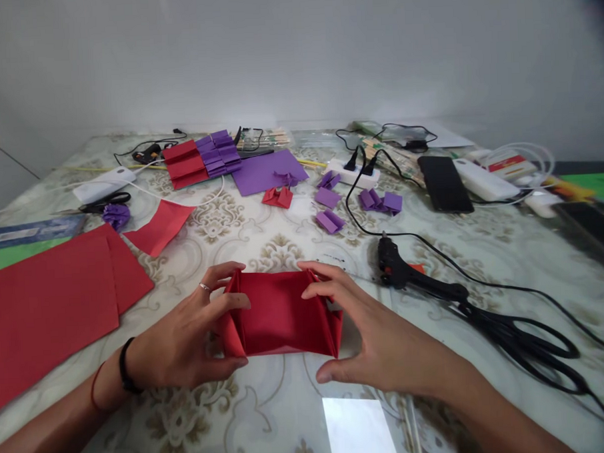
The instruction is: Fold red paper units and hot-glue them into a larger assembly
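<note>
A folded red paper piece [278, 314] lies on the patterned table in front of me. My left hand [186, 335] grips its left end, fingers curled over the folded edge and thumb underneath. My right hand [366, 330] pinches the right end, fingers on top and thumb below. Both side flaps of the paper stand up a little under my fingers.
Large red sheets [49, 297] lie at the left. A black glue gun [409, 275] with a coiled cord [527, 330] lies to the right. Farther back are small purple folds [378, 202], stacked red and purple folded pieces [201, 157], a phone [444, 182], a power strip [352, 173] and scissors [103, 203].
</note>
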